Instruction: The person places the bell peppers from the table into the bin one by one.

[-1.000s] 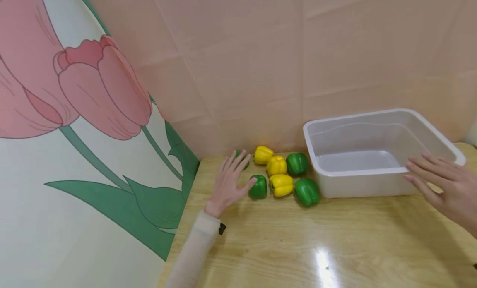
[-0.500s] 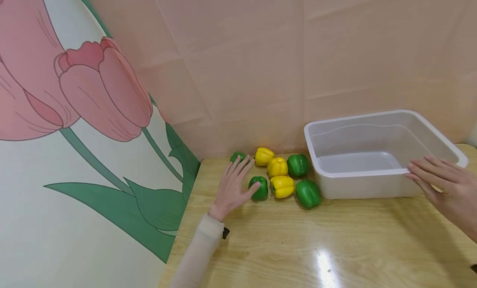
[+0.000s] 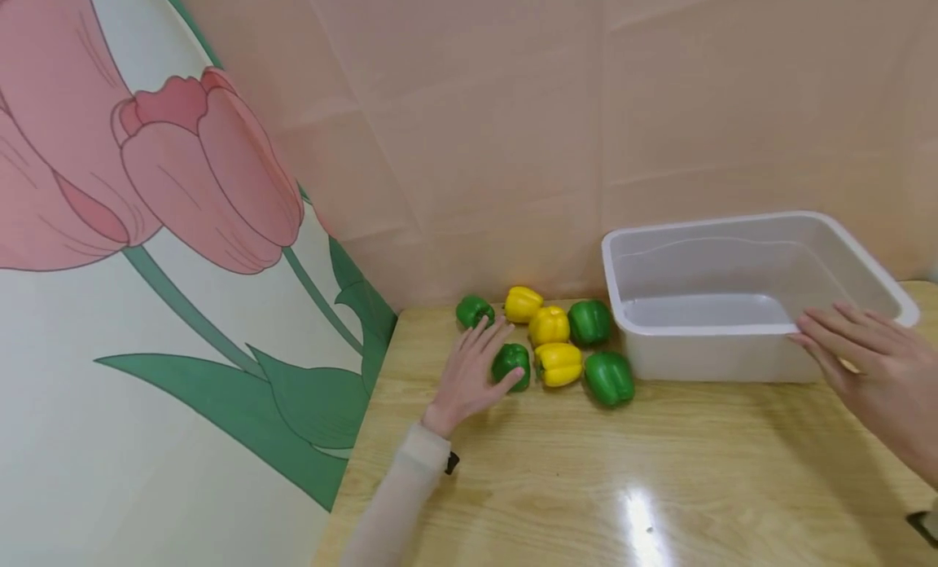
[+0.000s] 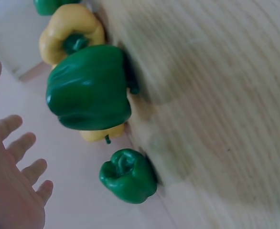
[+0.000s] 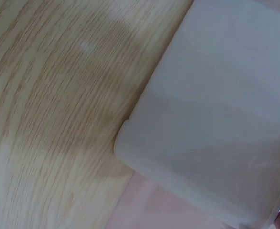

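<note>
My left hand (image 3: 475, 380) hovers with spread fingers over the near left green bell pepper (image 3: 510, 358). In the left wrist view that green pepper (image 4: 88, 88) appears large, apart from the fingers. Another green bell pepper (image 3: 473, 309) lies beyond the fingertips, against the back. To their right sit three yellow bell peppers (image 3: 558, 364) in a loose column, then two more green bell peppers (image 3: 609, 379). My right hand (image 3: 875, 371) is at the front rim of a white plastic bin (image 3: 725, 358), fingers extended; whether they touch the rim I cannot tell.
The peppers and bin stand on a wood-grain table (image 3: 557, 485). A pinkish cloth backdrop (image 3: 469, 143) rises right behind them. On the left, a wall with painted tulips (image 3: 212, 176) borders the table edge. The bin's visible floor holds nothing.
My left hand has shifted slightly right and toward me, uncovering the back left green pepper. The right hand has stayed at the bin's rim. The peppers and bin keep their places.
</note>
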`<action>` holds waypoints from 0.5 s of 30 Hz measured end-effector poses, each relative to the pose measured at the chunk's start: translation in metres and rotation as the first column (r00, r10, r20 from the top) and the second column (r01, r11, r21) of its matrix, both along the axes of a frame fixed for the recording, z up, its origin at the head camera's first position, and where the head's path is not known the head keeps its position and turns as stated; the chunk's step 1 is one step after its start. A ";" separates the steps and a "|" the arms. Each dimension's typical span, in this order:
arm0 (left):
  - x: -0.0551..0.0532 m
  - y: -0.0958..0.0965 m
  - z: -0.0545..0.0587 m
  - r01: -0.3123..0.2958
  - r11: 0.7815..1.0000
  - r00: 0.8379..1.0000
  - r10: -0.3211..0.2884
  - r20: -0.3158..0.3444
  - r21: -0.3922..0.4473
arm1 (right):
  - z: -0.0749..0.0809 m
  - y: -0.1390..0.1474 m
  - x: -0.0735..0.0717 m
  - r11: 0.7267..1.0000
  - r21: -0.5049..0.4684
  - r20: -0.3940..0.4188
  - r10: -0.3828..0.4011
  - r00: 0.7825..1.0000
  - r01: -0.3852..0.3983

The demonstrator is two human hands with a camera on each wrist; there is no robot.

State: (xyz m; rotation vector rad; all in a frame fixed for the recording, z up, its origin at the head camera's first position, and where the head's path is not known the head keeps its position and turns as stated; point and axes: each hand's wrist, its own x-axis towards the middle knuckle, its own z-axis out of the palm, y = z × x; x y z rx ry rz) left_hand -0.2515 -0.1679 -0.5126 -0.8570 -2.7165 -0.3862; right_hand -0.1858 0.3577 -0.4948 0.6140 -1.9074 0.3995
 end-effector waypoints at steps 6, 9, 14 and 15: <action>-0.003 0.001 -0.012 0.037 0.999 0.999 -0.037 0.001 -0.009 | 0.001 -0.013 0.004 0.996 -0.075 -0.048 -0.049 0.998 0.045; -0.005 0.003 -0.018 0.050 0.998 0.999 -0.050 -0.004 -0.026 | 0.002 -0.019 0.005 0.994 -0.104 -0.108 -0.057 0.993 0.046; -0.004 0.006 -0.024 0.058 0.995 0.998 -0.059 -0.017 -0.078 | 0.002 -0.019 0.006 0.999 -0.033 -0.156 -0.038 0.987 0.034; -0.004 0.007 -0.025 0.057 0.995 0.998 -0.059 -0.017 -0.088 | 0.001 -0.017 0.006 0.999 -0.009 -0.152 -0.032 0.988 0.031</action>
